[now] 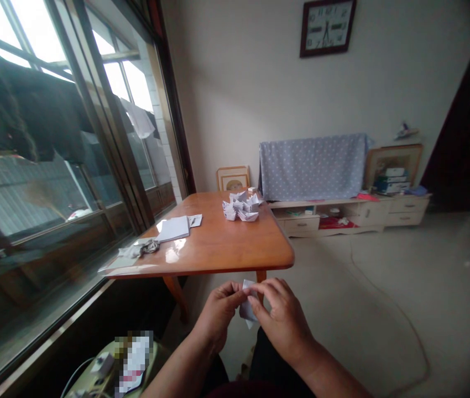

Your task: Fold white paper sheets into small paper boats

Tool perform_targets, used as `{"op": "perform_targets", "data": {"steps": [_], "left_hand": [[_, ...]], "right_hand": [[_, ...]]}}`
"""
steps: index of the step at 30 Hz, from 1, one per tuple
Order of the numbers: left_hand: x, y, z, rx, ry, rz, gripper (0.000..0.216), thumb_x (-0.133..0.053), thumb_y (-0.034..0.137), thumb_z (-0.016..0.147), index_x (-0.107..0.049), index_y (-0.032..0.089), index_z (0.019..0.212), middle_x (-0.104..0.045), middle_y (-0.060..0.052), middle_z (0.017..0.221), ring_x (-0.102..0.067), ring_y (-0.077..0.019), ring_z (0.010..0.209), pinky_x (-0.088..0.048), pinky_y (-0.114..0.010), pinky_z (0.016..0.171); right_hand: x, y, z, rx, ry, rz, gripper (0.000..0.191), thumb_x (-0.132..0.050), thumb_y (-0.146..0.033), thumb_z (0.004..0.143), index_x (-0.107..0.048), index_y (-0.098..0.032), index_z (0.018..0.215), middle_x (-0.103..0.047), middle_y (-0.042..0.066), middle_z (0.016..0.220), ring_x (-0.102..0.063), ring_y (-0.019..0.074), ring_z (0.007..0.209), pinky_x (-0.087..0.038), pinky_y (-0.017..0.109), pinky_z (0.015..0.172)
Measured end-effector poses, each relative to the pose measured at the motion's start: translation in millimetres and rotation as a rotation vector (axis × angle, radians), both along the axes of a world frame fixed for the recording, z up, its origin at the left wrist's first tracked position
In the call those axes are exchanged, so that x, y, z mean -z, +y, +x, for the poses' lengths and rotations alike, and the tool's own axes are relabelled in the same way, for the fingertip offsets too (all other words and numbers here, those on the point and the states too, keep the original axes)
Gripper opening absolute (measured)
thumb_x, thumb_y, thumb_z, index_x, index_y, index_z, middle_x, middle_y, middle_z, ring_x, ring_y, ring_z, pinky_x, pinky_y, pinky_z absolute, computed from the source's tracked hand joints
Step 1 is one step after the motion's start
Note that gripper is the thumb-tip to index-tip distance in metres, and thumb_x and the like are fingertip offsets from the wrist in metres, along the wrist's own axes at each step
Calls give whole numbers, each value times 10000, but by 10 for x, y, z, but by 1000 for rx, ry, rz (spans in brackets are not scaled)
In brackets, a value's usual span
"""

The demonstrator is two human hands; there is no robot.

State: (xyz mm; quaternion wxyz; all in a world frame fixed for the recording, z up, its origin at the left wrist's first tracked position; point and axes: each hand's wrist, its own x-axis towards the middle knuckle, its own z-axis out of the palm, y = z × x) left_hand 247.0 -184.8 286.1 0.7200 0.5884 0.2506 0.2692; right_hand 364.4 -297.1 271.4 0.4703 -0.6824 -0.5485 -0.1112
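Note:
Between my two hands, above my lap, is a small piece of folded white paper (248, 311). My left hand (221, 309) pinches its left side with thumb and fingers. From the right, my right hand (280, 309) grips the same paper near its top, the fingertips of both hands almost meeting. Parts of the paper are covered by my fingers. Beyond the hands, a heap of folded white paper pieces (241, 207) lies on the wooden table (218, 249). A stack of white paper sheets (173, 229) rests on the table's left side.
A crumpled grey cloth (146, 249) lies at the table's near left corner. Low at left stands a small green stool (108, 359) with a plug on it. A cable (388, 301) runs over the floor at right. Behind, a low cabinet (374, 218) carries a cloth-covered object (313, 168).

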Motion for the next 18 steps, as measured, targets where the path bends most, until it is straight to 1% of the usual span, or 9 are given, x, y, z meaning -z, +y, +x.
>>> {"op": "perform_targets", "data": {"steps": [5,9,16,18], "left_hand": [[72,54,-2,6,10,3,345,-810,459,734,-667,146,755,-522,34,640,-369,-91,583,-250,-247,578],[56,44,-3,6,-7,32,302,-796,429,757,-681,150,771,-550,26,680,-390,-100,625,-294,-250,629],[-23,-34,-6,27,-77,25,238,-808,344,765,-666,152,772,-574,10,712,-426,-110,654,-325,-241,648],[-44,-29,-10,30,-75,51,227,-788,342,790,-664,153,791,-574,7,733,-434,-115,675,-333,-239,658]], "right_hand": [[19,23,6,32,18,-18,115,-624,-246,933,-693,-242,1024,-684,84,950,-608,267,922,-488,421,862],[17,19,27,21,89,-28,94,-621,-248,935,-699,-232,984,-683,79,920,-617,252,900,-485,391,840],[16,28,52,-54,316,-23,89,-632,-272,909,-691,-218,871,-675,49,853,-626,214,820,-474,328,755],[17,30,77,-101,438,-13,129,-628,-311,913,-681,-207,857,-667,39,824,-617,203,781,-471,313,718]]}}
